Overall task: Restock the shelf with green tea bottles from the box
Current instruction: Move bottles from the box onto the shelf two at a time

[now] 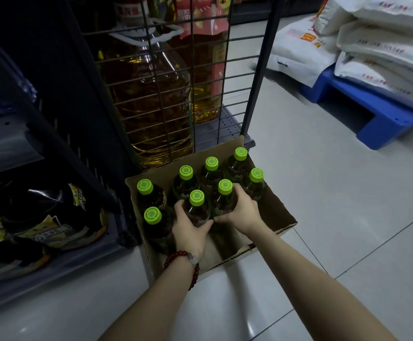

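Observation:
An open cardboard box sits on the floor beside the dark shelf. Several green tea bottles with lime-green caps stand upright inside it. My left hand wraps around one green tea bottle near the box's middle. My right hand grips the neighbouring green tea bottle just to its right. Both bottles still stand among the others in the box. A red bead bracelet circles my left wrist.
Large cooking oil jugs stand behind a wire grid panel just beyond the box. Dark snack bags lie on the low shelf at left. White sacks rest on a blue pallet at right, across tiled floor.

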